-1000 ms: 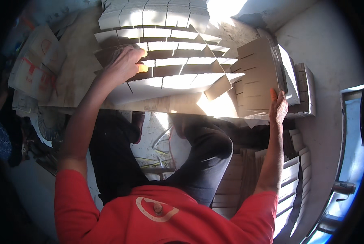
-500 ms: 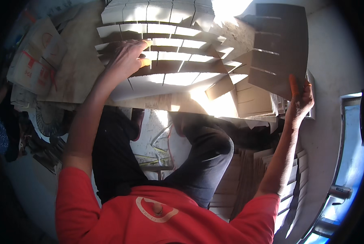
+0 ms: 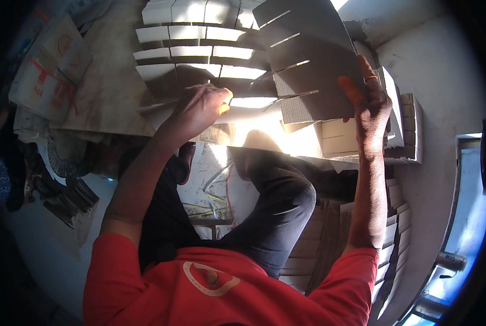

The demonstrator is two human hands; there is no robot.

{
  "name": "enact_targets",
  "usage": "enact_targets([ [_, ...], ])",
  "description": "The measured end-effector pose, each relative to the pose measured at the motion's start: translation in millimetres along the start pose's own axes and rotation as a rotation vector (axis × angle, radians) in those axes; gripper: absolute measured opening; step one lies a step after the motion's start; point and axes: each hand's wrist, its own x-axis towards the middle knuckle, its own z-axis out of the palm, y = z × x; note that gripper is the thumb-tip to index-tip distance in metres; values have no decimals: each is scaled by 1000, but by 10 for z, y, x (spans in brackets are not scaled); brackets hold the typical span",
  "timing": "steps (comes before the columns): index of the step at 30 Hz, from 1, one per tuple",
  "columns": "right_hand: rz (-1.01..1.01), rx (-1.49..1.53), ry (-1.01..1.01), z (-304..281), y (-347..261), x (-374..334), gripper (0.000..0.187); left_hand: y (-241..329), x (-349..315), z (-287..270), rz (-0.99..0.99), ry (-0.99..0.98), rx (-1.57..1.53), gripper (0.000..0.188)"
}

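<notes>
One sheet [image 3: 322, 46] juts left from right grip [image 3: 371, 106].

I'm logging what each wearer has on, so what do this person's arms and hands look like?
Short red sleeves cover the upper arms; the forearms are bare, with no cables visible. The left hand has bright orange covers at the thumb and a fingertip. The right hand has an orange thumb cover, and possibly another on a finger.

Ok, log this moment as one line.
left hand: at cardboard strips | right hand: gripping slotted cardboard sheet | sheet: slotted side facing left
</notes>
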Motion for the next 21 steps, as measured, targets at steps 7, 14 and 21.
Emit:
enact_targets([
  [7,-1,-54,-47,60,35,51,52,-92,38,135,86,91,-58,13],
  [14,16,-63,-83,154,68,87,53,-29,66,92,45,174,-102,11],
  [21,35,-62,-63,217,11,78,54,-102,73,142,19,9,-49,13],
])
